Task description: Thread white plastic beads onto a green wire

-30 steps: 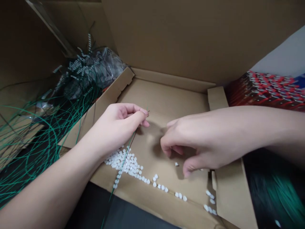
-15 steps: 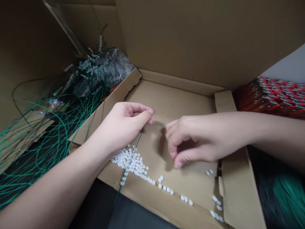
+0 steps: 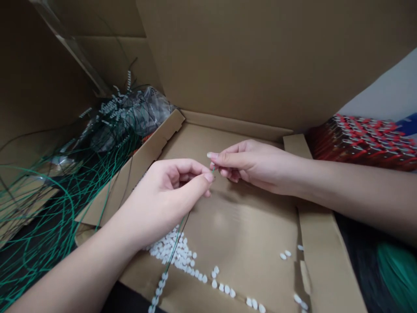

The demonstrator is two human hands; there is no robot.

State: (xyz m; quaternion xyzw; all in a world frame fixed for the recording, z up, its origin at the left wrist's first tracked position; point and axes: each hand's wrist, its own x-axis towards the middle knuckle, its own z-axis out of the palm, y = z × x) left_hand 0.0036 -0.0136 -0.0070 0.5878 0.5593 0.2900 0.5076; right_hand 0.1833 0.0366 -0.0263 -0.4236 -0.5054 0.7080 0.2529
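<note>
My left hand (image 3: 169, 195) pinches the tip of a thin green wire (image 3: 177, 243) that runs down past my wrist and out over the tray's near edge. My right hand (image 3: 250, 163) is closed in a pinch right at the wire's tip, fingertips almost touching those of my left hand; what it pinches is too small to make out. Below both hands lie several small white beads (image 3: 177, 256), heaped at the near left of the shallow cardboard tray (image 3: 247, 243) and scattered along its near edge.
A tangle of green wires (image 3: 52, 200) and a clear plastic bag (image 3: 137, 108) with dark wires lie left of the tray. Tall cardboard walls (image 3: 260, 56) stand behind. Red and white packed items (image 3: 368, 137) sit at the right; more green wire (image 3: 399, 271) shows at the bottom right.
My right hand has risen from the tray floor near the beads and come up to the wire tip in my left hand. The view shifted, so the tray sits lower.
</note>
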